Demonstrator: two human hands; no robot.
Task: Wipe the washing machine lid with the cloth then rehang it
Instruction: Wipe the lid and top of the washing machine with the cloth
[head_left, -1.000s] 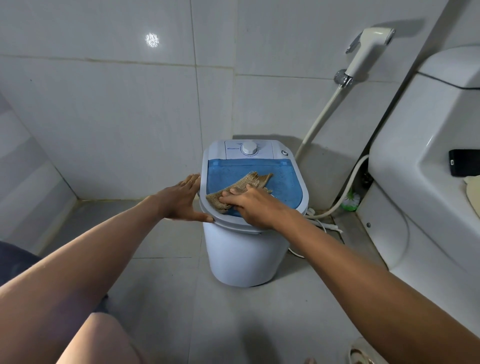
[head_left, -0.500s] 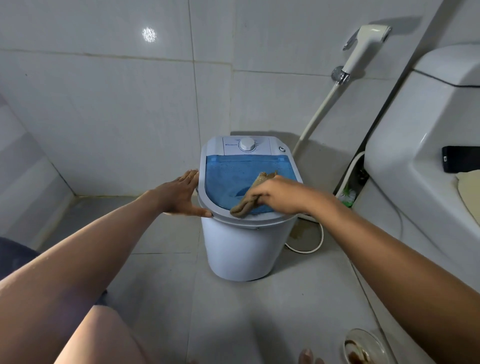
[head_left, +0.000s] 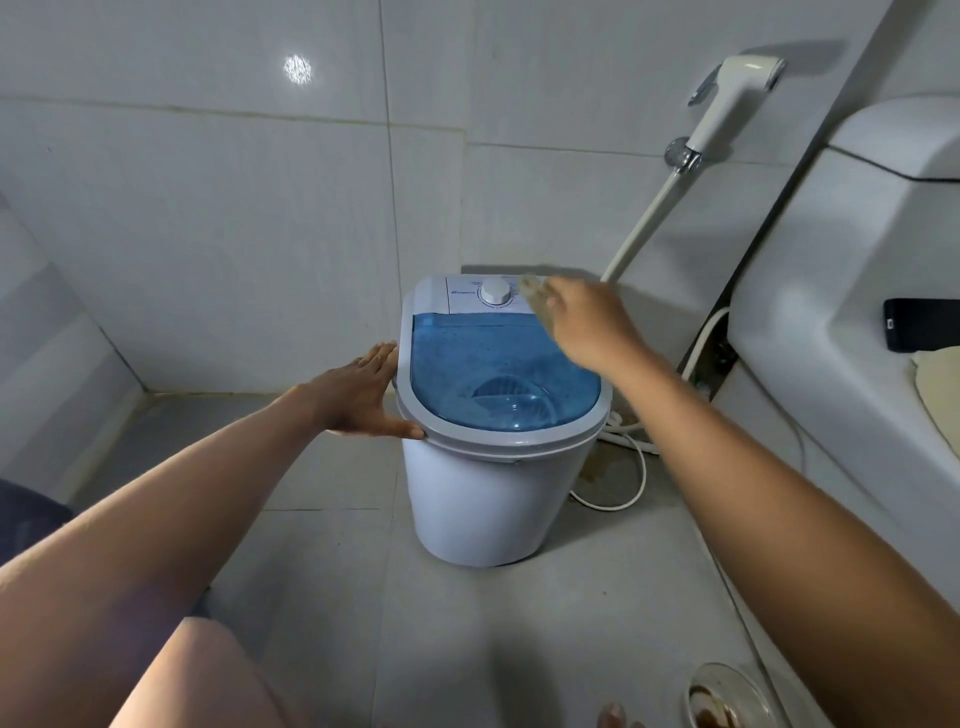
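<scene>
A small white washing machine (head_left: 483, 509) stands on the floor, with a see-through blue lid (head_left: 483, 358) and a white dial (head_left: 495, 291) at the back. My left hand (head_left: 363, 395) lies flat against the lid's left rim, fingers spread. My right hand (head_left: 587, 325) is at the back right of the lid, beside the dial. It holds the brown cloth (head_left: 535, 296), blurred by motion and mostly hidden under the fingers.
A bidet sprayer (head_left: 727, 104) with its hose hangs on the tiled wall behind. A white toilet (head_left: 831, 312) fills the right side, with a black phone (head_left: 919, 325) on it. A white cable (head_left: 628, 467) lies on the floor by the machine. A floor drain (head_left: 727, 696) sits at bottom right.
My right hand has swept the cloth from the lid's front edge up to its back right corner by the dial. The left hand has stayed on the rim.
</scene>
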